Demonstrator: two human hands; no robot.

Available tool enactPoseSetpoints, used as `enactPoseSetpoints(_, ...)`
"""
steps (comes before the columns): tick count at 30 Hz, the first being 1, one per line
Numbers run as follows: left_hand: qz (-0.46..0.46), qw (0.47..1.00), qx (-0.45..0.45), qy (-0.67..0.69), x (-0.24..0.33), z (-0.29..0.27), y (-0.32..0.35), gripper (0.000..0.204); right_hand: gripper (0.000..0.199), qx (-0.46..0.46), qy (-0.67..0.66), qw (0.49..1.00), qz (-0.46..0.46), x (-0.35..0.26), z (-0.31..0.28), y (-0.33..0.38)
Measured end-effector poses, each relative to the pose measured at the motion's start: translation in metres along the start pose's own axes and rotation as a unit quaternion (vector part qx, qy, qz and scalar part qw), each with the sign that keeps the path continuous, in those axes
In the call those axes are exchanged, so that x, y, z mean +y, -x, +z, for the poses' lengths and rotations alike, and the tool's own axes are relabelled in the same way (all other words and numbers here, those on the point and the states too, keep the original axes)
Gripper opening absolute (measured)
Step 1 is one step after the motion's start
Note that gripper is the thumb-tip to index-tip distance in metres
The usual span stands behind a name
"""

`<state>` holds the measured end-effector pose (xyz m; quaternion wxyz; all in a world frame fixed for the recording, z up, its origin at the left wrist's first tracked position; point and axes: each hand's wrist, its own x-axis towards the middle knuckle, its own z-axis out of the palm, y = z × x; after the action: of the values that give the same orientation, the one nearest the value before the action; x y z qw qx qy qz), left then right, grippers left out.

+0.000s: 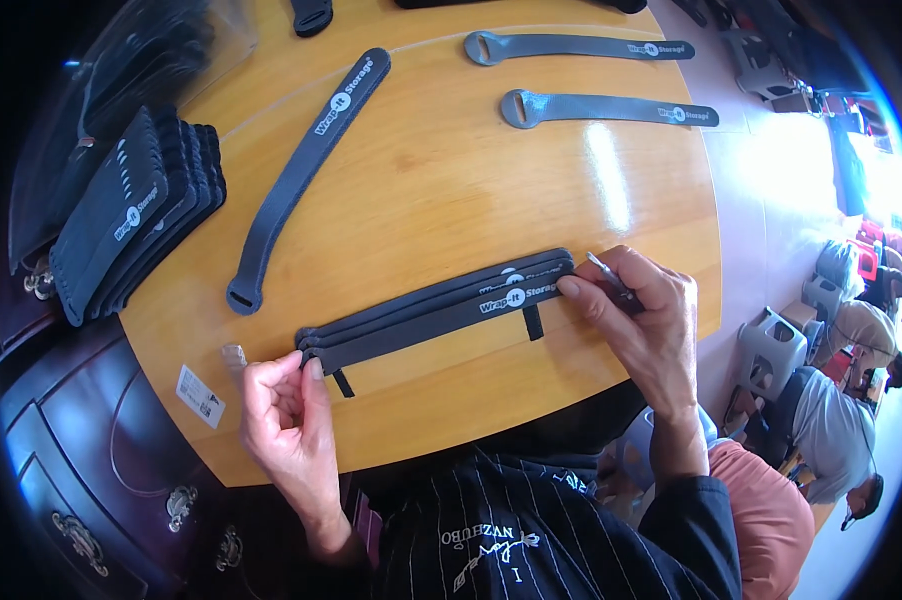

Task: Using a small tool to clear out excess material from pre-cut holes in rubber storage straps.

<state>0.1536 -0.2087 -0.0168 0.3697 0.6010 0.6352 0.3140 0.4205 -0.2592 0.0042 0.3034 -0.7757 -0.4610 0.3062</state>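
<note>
A bundle of straps [436,305] lies on the round wooden table [441,190] right in front of me, a few dark grey flat bands stacked together with their edges nearly matched. Its long axis runs from about eight o'clock up to two o'clock, the right end a little farther from me than the left. A white printed mark shows on the top band near the right end. Two short black tabs stick out from under the near edge, one close to the left end and one right of the middle.

My left hand [286,415] sits at the bundle's left end, at about seven o'clock from its middle; the thumb and fingers are drawn together, fingertips touching the end of the stack. My right hand [646,310] is at the right end, at about three o'clock; its forefinger presses down on the top band, and the other fingers are closed on a thin silvery thing [605,271], too small for me to make out. Both hands touch the bundle, one at each end, so neither is nearer.

Beyond the bundle, at eleven o'clock, one long strap [306,170] lies alone, slanting, with a slotted loop at its near end. At one o'clock two paler grey straps [611,108] lie side by side, nearly level. At nine to ten o'clock a pile of folded straps [136,220] leans on the table's left rim. A small white label [200,396] lies near my left hand. Past the table's right rim, at four o'clock, other people sit by grey plastic stools [771,345].
</note>
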Motion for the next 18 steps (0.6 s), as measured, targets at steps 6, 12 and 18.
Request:
enactPoseSetpoints(6,-0.003,1.0,-0.002,0.004,0.0008,0.0011,-0.0008,0.012,0.022,-0.01,0.002,1.0,0.018,-0.0015,-0.0018,-0.0019)
enactPoseSetpoints(12,-0.002,1.0,0.0,0.006,-0.0003,-0.0004,-0.0006,0.012,0.022,-0.012,0.012,1.0,0.02,-0.0009,0.0008,-0.0021)
enactPoseSetpoints(18,-0.002,1.0,-0.002,0.008,-0.0017,-0.0001,-0.0009,0.012,0.024,-0.013,0.025,1.0,0.006,0.0013,0.0019,-0.0028)
